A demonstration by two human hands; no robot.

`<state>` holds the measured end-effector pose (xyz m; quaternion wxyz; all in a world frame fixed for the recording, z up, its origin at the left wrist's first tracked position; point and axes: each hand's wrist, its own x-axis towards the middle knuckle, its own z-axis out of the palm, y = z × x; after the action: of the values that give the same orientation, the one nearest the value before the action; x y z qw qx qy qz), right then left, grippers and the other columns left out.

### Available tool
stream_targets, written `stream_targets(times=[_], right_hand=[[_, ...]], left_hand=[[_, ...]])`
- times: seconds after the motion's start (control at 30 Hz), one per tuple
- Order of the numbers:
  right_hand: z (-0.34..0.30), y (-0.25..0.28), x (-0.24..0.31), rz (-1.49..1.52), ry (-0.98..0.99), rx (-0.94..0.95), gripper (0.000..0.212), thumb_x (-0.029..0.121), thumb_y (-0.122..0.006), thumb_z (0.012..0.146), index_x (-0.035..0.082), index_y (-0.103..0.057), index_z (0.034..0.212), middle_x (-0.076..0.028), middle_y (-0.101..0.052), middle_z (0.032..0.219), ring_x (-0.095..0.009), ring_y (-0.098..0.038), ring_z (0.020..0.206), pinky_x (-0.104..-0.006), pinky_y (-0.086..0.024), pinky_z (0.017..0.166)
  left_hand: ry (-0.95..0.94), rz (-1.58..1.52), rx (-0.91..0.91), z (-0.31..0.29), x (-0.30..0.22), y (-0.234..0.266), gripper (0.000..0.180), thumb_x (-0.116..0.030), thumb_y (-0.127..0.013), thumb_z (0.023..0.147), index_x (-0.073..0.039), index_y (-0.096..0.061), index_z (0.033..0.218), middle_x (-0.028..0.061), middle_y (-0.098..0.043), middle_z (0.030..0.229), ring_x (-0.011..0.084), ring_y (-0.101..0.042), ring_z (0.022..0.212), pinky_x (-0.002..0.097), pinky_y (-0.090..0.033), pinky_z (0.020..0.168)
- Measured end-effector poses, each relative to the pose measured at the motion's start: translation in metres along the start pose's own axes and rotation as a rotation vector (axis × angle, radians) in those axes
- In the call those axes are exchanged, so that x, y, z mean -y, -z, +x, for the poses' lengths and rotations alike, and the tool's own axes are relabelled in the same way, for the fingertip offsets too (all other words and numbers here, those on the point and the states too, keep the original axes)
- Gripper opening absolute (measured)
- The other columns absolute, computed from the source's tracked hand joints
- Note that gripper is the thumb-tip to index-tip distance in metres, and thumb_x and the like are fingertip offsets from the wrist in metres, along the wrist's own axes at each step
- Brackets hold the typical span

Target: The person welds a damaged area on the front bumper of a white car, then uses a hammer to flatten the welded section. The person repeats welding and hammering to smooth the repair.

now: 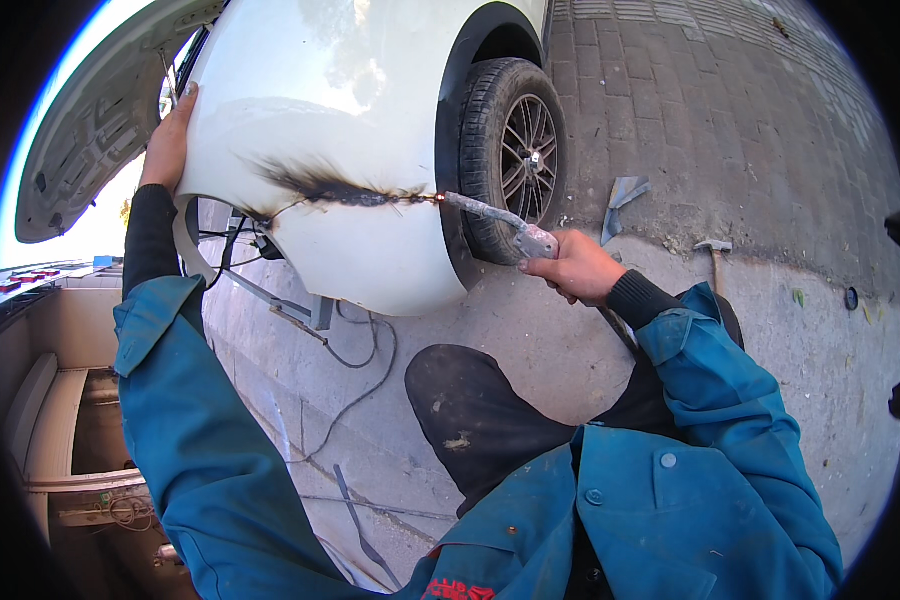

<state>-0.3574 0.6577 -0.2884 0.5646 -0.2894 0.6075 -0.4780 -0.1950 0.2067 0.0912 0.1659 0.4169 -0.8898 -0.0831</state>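
My right hand is closed round the pinkish, worn grip of a bent-necked torch. Its tip meets the white car fender at a small glowing spot just ahead of the wheel arch. A black, sooty scorch line runs left from that tip across the paint to the round opening at the panel's front. My left hand grips the fender's front edge, higher up and to the left; part of its fingers is hidden behind the edge.
A dusty car wheel stands right of the torch. The raised hood is at upper left. A hammer and a bent grey scrap lie on the ground at right. A dark cable loops beneath the fender.
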Motion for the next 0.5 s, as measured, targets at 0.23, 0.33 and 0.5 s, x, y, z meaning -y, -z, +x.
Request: stream_targets(times=[0.23, 0.33, 0.5], right_hand=[[0.0017, -0.0003, -0.0028, 0.008, 0.025, 0.004, 0.031, 0.029, -0.076, 0.103, 0.005, -0.062, 0.091, 0.000, -0.056, 0.063, -0.010, -0.053, 0.047, -0.0303, -0.043, 0.043], [0.0021, -0.0003, -0.0038, -0.008, 0.017, 0.000, 0.030, 0.029, -0.076, 0.103, 0.005, -0.063, 0.091, 0.001, -0.056, 0.063, -0.010, -0.053, 0.048, -0.0299, -0.044, 0.043], [0.0027, 0.0002, -0.0040, 0.002, 0.007, 0.004, 0.029, 0.029, -0.075, 0.103, 0.005, -0.063, 0.092, 0.001, -0.056, 0.064, -0.009, -0.053, 0.048, -0.0293, -0.044, 0.043]], left_hand=[[-0.062, 0.003, -0.070, -0.0083, -0.0060, -0.0037, 0.095, -0.079, -0.045, 0.104, 0.006, -0.068, 0.140, 0.0208, -0.076, 0.124, 0.0249, -0.071, 0.109, 0.0345, -0.051, 0.101], [-0.005, -0.019, -0.068, -0.0090, -0.0065, -0.0041, 0.094, -0.078, -0.044, 0.105, 0.005, -0.067, 0.142, 0.0213, -0.075, 0.125, 0.0253, -0.071, 0.111, 0.0344, -0.050, 0.102], [-0.055, 0.015, -0.054, -0.0047, -0.0028, -0.0027, 0.090, -0.074, -0.043, 0.107, 0.004, -0.065, 0.144, 0.0213, -0.075, 0.128, 0.0254, -0.071, 0.113, 0.0341, -0.050, 0.103]])
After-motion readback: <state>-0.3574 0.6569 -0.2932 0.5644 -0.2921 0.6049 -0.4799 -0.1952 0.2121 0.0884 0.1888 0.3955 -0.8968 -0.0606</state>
